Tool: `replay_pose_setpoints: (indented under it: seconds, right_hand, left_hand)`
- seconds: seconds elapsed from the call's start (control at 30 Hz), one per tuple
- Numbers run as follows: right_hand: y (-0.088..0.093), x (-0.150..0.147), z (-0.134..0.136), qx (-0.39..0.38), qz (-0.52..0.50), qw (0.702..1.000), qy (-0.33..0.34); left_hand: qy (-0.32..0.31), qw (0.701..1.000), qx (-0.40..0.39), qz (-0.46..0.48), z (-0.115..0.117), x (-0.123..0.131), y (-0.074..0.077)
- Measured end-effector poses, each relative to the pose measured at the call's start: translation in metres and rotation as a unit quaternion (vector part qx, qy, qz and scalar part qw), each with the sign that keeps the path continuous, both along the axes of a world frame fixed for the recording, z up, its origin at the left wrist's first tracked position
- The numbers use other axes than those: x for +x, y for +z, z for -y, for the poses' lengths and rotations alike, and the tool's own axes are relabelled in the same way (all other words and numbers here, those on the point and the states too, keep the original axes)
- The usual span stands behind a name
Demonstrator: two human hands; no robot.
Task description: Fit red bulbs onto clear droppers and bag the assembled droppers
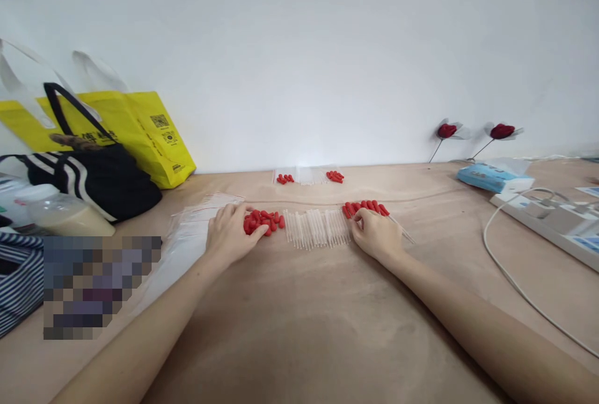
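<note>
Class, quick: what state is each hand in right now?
Left hand: open, cupped at the pile of red pieces.
Right hand: curled at the row of red pieces; grip cannot be told.

Tubes [318, 229] between left bulbs [274, 226] and right bulbs [369, 206] on table [299, 329], bag [303, 173] behind, tissue pack [491, 176] far right
</note>
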State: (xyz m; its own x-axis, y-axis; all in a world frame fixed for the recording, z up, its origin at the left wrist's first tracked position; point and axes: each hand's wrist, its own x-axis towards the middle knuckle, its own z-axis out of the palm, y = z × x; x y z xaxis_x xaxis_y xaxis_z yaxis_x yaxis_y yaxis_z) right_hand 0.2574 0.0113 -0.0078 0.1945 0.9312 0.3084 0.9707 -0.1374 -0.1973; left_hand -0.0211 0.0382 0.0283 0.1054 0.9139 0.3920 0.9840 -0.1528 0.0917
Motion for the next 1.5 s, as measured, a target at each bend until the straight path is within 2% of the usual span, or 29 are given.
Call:
replay_pose_setpoints:
  seconds: [0.1,0.17,0.37,0.47,0.57,0.63,0.7,0.8,0.87,0.97,1.07,1.2,1.33,1.4,1.5]
  right_hand:
    - [0.004,-0.005,0.0,-0.032,0.0,0.999,-0.011]
    - [0.005,-0.007,-0.001,-0.052,0.001,0.999,-0.015]
    - [0.006,-0.007,-0.003,-0.086,-0.005,0.996,-0.01]
    - [0.008,-0.006,-0.002,-0.096,-0.013,0.995,-0.01]
    - [0.01,-0.008,-0.001,-0.109,-0.016,0.994,-0.008]
    - [0.012,-0.009,0.0,-0.119,-0.016,0.993,-0.003]
    - [0.013,-0.01,0.0,-0.126,-0.017,0.992,0.002]
    - [0.014,-0.011,-0.001,-0.135,-0.018,0.991,0.006]
    - [0.015,-0.012,-0.003,-0.141,-0.016,0.99,0.005]
    - [0.015,-0.012,-0.006,-0.148,-0.015,0.989,0.0]
    - [0.014,-0.012,-0.008,-0.153,-0.015,0.988,-0.003]
    - [0.014,-0.013,-0.009,-0.15,-0.02,0.989,-0.001]
    - [0.016,-0.012,-0.005,-0.129,-0.029,0.991,0.003]
    - [0.016,-0.01,0.001,-0.099,-0.041,0.994,0.035]
    - [0.012,-0.003,0.015,-0.042,-0.067,0.984,0.157]
  left_hand:
    - [-0.019,0.994,-0.103,-0.017,-0.004,-0.009,0.008]
    - [-0.033,0.989,-0.141,-0.024,-0.006,-0.013,0.01]
    - [-0.047,0.986,-0.16,-0.015,-0.01,-0.018,0.011]
    - [-0.004,0.992,-0.114,-0.056,-0.006,-0.02,0.021]
    - [0.053,0.993,0.002,-0.109,0.001,-0.018,0.036]
    - [0.029,0.993,0.071,-0.092,0.007,-0.011,0.04]
    - [-0.069,0.992,0.098,-0.032,0.013,0.001,0.035]
    - [-0.24,0.967,0.067,0.047,0.023,0.024,0.014]
    - [-0.285,0.955,0.057,0.066,0.03,0.037,-0.003]
    - [-0.324,0.944,0.017,0.064,0.042,0.051,-0.022]
    - [-0.363,0.93,-0.031,0.059,0.051,0.058,-0.032]
    - [-0.351,0.924,-0.074,0.133,0.056,0.064,-0.037]
    - [-0.353,0.914,-0.113,0.163,0.056,0.063,-0.035]
    - [-0.344,0.915,-0.113,0.176,0.057,0.062,-0.035]
    - [-0.358,0.912,-0.103,0.173,0.056,0.061,-0.036]
